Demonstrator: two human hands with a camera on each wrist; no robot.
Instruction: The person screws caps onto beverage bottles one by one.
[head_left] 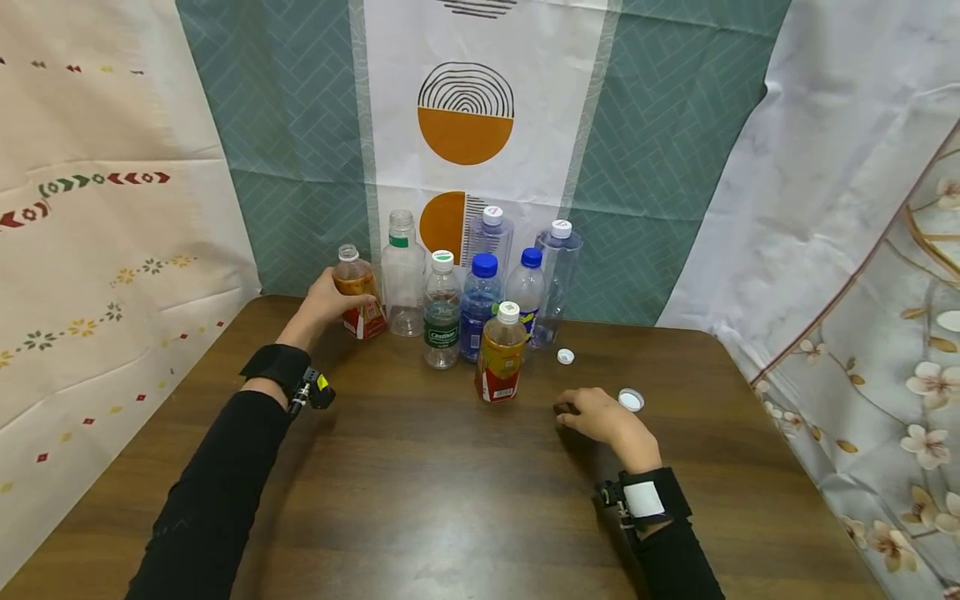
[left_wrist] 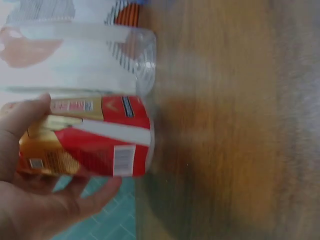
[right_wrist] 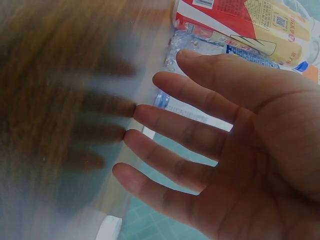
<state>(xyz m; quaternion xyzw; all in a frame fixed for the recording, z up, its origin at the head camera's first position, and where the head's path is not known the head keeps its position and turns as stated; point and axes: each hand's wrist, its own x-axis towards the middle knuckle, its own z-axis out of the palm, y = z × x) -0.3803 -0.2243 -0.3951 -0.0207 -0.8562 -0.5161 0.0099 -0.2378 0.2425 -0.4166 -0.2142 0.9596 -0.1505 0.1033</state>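
My left hand (head_left: 324, 298) grips an uncapped bottle with a red and orange label (head_left: 366, 318) at the back left. Its thumb lies along one side and the fingers along the other, with the bottle's base right at the table in the left wrist view. Beside it stands a tall clear bottle (head_left: 405, 287) without a cap. My right hand (head_left: 598, 417) holds nothing; its relaxed fingers (right_wrist: 175, 130) reach down to the wooden table. Closest to this hand are a white cap (head_left: 631, 400) and a similar red and orange labelled bottle (head_left: 500, 358) with a white cap on.
Several more bottles crowd the back middle: a green-labelled one (head_left: 442, 317), two with blue caps, including a blue-labelled one (head_left: 480, 308), and two tall clear ones with white caps (head_left: 561, 229). A smaller white cap (head_left: 566, 357) lies near them. Patterned cloth (head_left: 300, 125) hangs behind the table.
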